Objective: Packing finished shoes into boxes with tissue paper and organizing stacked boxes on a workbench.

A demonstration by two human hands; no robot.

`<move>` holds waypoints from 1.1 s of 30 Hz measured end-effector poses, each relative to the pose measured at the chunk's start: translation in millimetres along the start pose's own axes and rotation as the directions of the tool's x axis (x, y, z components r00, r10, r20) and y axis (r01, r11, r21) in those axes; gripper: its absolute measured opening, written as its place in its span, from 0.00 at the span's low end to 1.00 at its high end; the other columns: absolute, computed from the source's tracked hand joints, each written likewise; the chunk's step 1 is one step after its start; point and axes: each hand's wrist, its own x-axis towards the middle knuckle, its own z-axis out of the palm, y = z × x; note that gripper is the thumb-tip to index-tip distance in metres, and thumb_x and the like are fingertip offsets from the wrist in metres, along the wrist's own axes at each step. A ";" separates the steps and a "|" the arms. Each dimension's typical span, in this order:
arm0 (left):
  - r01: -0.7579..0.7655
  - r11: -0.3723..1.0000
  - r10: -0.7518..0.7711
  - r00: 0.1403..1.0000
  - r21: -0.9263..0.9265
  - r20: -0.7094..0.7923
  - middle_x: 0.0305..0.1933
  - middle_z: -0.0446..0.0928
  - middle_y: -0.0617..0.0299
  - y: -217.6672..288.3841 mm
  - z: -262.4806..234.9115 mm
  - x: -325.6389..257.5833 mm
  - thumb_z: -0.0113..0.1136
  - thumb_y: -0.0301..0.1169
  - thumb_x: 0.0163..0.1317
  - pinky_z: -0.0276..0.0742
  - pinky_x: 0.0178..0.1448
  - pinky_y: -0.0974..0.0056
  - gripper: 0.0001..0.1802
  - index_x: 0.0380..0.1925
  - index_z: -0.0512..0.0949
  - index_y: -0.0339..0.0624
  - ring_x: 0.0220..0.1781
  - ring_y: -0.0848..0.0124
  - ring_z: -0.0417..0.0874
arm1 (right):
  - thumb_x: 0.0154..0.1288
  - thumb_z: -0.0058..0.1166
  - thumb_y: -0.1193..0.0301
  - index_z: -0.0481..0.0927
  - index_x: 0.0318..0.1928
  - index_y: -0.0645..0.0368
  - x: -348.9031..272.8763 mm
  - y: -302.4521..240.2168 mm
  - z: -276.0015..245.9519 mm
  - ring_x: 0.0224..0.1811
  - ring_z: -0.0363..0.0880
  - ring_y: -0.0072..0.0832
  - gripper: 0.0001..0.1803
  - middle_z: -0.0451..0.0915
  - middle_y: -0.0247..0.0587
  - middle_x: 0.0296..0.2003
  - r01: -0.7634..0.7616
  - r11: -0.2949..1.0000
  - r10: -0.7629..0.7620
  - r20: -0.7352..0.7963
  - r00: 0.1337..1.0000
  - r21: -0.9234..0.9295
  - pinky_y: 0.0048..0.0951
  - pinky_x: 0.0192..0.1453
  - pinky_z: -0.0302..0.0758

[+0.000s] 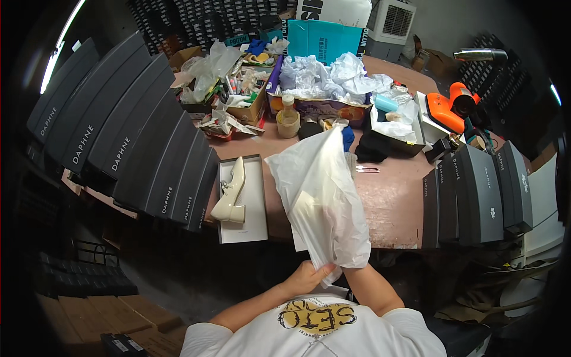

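A translucent white plastic bag (324, 190) hangs in front of me over the table's near edge. My left hand (308, 277) is closed on the lower rim of its opening, thumb along the outside. My right hand reaches up into the bag past the wrist, so its fingers are hidden. Something pale shows faintly through the bag, but I cannot make out what it is. To the left of the bag, a cream block-heeled shoe (232, 193) lies on its side in an open shoe box (254, 196) with a white inside.
Dark shoe boxes (134, 134) stand in a tall row at left, with another row (476, 193) at right. Behind are a glue bottle (288, 117), a purple carton (309, 109) of crumpled paper, a cluttered black box (395, 137) and an orange heat tool (445, 112).
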 end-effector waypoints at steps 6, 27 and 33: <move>-0.046 0.755 0.011 0.998 -0.654 -0.058 0.65 0.68 0.59 11.1 -66.5 -14.8 0.63 0.57 0.56 0.63 0.69 0.56 0.47 0.68 0.57 0.42 0.64 0.62 0.71 | 0.62 0.53 0.71 0.69 0.61 0.62 -2.6 -0.9 20.2 0.62 0.68 0.45 0.26 0.71 0.54 0.58 0.125 0.975 -0.120 0.037 0.992 -0.185 0.38 0.66 0.65; -0.205 0.727 0.462 0.852 0.655 -0.247 0.34 0.76 0.47 27.8 -65.4 104.9 0.58 0.21 0.54 0.77 0.43 0.54 0.23 0.53 0.73 0.36 0.36 0.49 0.79 | 0.60 0.61 0.64 0.55 0.68 0.67 -24.3 6.8 -144.8 0.61 0.69 0.33 0.41 0.70 0.49 0.59 -0.225 0.965 0.246 -0.164 0.955 0.137 0.35 0.64 0.66; 0.129 0.098 0.015 0.991 0.987 -0.131 0.36 0.79 0.45 -23.0 -115.8 196.0 0.55 0.20 0.52 0.79 0.45 0.53 0.10 0.35 0.79 0.35 0.40 0.49 0.82 | 0.58 0.62 0.65 0.56 0.68 0.65 0.8 92.9 -194.6 0.62 0.67 0.54 0.42 0.66 0.64 0.60 -0.390 0.373 0.207 -0.334 0.919 -0.842 0.43 0.66 0.64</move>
